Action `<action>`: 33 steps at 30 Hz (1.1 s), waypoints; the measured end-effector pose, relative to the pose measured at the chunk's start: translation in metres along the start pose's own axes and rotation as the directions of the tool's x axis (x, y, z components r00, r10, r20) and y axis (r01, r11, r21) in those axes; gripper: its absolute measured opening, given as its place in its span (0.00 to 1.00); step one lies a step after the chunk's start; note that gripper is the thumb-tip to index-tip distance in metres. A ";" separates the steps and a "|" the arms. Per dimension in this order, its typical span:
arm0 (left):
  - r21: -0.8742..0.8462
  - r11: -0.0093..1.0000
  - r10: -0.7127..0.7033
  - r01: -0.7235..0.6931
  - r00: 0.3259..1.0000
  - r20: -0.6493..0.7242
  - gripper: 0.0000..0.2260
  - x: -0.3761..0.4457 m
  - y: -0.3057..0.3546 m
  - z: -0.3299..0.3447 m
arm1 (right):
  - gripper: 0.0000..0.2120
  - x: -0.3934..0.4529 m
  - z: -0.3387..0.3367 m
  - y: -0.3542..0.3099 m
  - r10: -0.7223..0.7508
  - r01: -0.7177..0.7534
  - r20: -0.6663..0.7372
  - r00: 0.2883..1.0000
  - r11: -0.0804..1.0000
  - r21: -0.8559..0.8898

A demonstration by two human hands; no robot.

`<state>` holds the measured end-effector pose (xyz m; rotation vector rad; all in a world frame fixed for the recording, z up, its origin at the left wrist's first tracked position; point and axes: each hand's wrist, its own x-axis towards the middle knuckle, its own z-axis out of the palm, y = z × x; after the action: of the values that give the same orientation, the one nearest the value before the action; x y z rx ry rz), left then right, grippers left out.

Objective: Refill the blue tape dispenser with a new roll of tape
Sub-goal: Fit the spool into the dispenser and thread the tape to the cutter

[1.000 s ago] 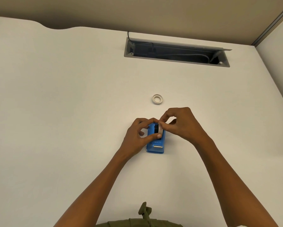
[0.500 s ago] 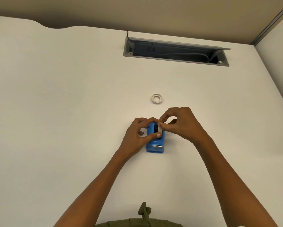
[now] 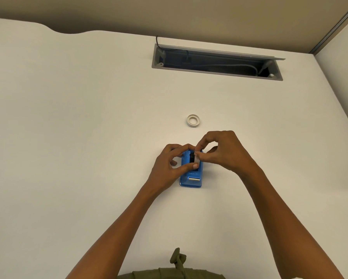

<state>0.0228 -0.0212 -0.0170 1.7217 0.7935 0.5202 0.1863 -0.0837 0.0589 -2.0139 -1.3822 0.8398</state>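
Note:
The blue tape dispenser [image 3: 191, 177] lies on the white desk, its metal cutter facing me. My left hand [image 3: 169, 166] grips its left side, thumb across the top. My right hand [image 3: 223, 151] pinches a whitish tape roll [image 3: 196, 160] that stands in the dispenser's slot beside a black hub [image 3: 192, 157]. Most of the roll is hidden by my fingers. A second white tape ring [image 3: 193, 121] lies flat on the desk a short way beyond my hands.
A long grey cable slot [image 3: 217, 62] with its lid open sits in the desk [image 3: 78, 137] farther back, cables inside. A partition wall rises at the right. Olive-green clothing [image 3: 178, 270] shows at the bottom edge.
My right fingers have shifted slightly on the roll in the slot. The dispenser and my left hand stay where they were.

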 end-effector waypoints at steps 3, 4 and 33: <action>0.004 1.000 0.001 -0.001 1.000 0.000 0.19 0.000 0.000 0.000 | 0.03 0.001 -0.001 0.002 -0.008 0.008 -0.013 1.000 1.000 0.014; 0.003 1.000 0.000 0.000 1.000 0.000 0.19 0.000 0.001 0.000 | 0.02 0.001 -0.001 0.002 -0.012 0.012 -0.010 1.000 1.000 0.011; -0.008 1.000 -0.008 0.008 1.000 -0.001 0.17 -0.001 0.004 0.000 | 0.02 -0.003 -0.003 0.003 -0.002 0.002 0.001 1.000 1.000 0.027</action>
<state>0.0234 -0.0222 -0.0132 1.7108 0.7978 0.5187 0.1902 -0.0876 0.0590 -1.9911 -1.3664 0.8545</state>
